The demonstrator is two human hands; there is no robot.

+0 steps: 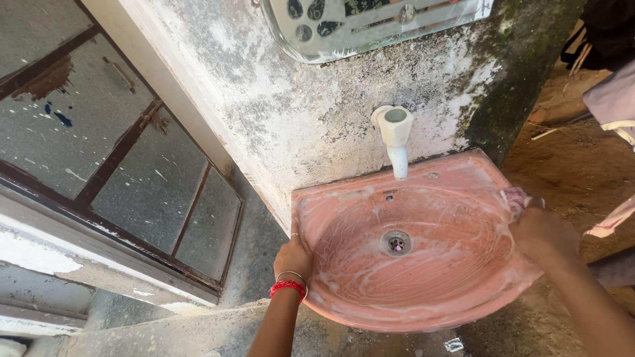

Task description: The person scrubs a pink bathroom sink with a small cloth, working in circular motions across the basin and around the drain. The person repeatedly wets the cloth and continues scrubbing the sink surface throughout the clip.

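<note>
A pink wall-mounted sink (370,311) fills the middle of the head view, its bowl streaked with white soap foam around a metal drain (396,243). My left hand (293,256) grips the sink's left rim; it wears a ring, a thin bangle and a red thread band at the wrist. My right hand (541,229) presses a pinkish scrubbing pad (515,197) against the right rim. A white plastic tap (395,135) sticks out of the wall above the bowl, with no water running.
The wall (291,99) behind the sink is stained and peeling. A patterned mirror edge (370,26) hangs above the tap. A grey metal door (119,152) with brown framing stands to the left. Bare earth (582,165) lies to the right.
</note>
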